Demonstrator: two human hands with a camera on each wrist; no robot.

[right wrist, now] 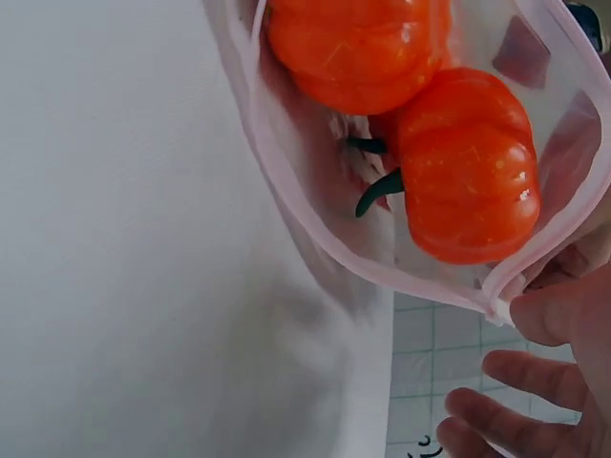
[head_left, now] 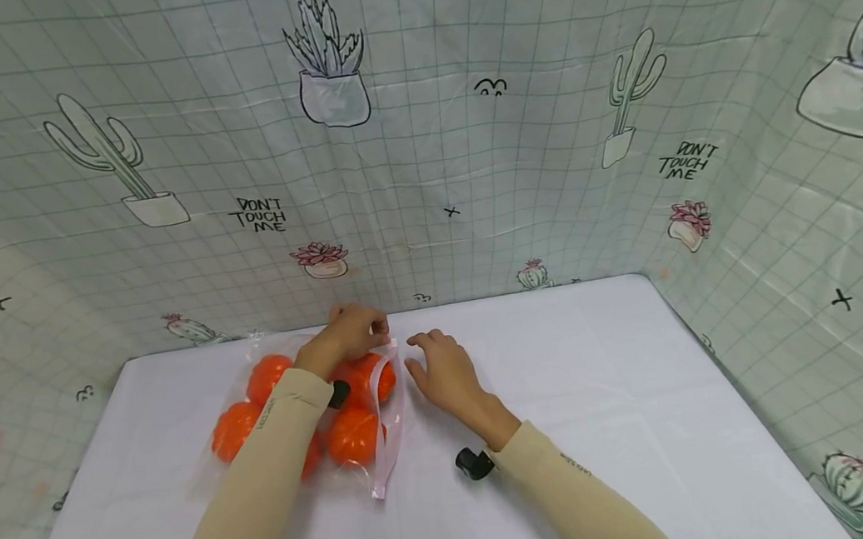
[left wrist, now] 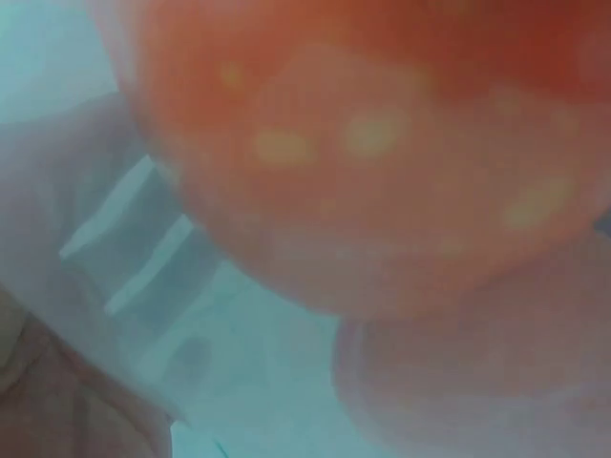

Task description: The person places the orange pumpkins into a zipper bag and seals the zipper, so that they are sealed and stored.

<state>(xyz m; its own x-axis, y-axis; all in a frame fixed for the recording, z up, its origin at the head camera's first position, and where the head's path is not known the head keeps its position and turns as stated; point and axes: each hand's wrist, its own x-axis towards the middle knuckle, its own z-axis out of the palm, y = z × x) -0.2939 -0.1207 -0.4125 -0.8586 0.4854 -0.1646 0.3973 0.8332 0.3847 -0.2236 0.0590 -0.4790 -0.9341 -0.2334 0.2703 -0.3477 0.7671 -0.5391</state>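
A clear plastic zip bag (head_left: 387, 465) with a pink seal strip lies on the table, holding several orange toy pumpkins (head_left: 355, 435). Its mouth faces right and gapes in the right wrist view, where dark green stems (right wrist: 382, 189) show inside. My left hand (head_left: 352, 333) reaches over the bag and pinches the far end of the strip, thumb at the corner and other fingers spread. Just right of the mouth, my right hand (head_left: 446, 374) hovers with loosely bent fingers, holding nothing. One pumpkin (left wrist: 372, 172) fills most of the blurred left wrist view.
A white cloth covers the table (head_left: 583, 392). Behind and beside it hangs a grid-patterned curtain (head_left: 422, 136) printed with cacti. Small black wrist cameras sit on both sleeves, the right one (head_left: 475, 463) close over the table.
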